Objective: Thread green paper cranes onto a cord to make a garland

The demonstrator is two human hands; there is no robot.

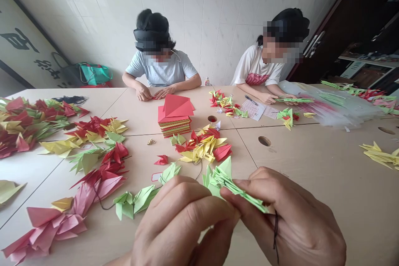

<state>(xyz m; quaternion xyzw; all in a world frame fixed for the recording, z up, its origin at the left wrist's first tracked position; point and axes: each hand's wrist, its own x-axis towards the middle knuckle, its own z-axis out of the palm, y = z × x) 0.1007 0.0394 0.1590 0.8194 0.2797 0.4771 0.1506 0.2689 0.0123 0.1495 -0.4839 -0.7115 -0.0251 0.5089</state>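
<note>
My right hand [293, 212] pinches a flat bundle of green folded paper cranes [229, 183] between thumb and fingers. Black thread [276, 232] hangs down over that palm. Close by on the left, the fingertips of my left hand [183, 220] are pressed together beside the bundle; what they hold, if anything, is hidden. Beyond my left hand, more green cranes [143, 199] lie on the table along a black thread. A pile of red and yellow paper cranes [205, 145] lies just past both hands.
Strung pink cranes [56, 228] and a multicoloured heap [34, 124] cover the left side. A stack of square paper [174, 122] stands mid-table. Two people [160, 66] sit opposite, one holding green paper pieces [294, 100]. Plastic sheeting [352, 108] lies right, near a cable hole [264, 141].
</note>
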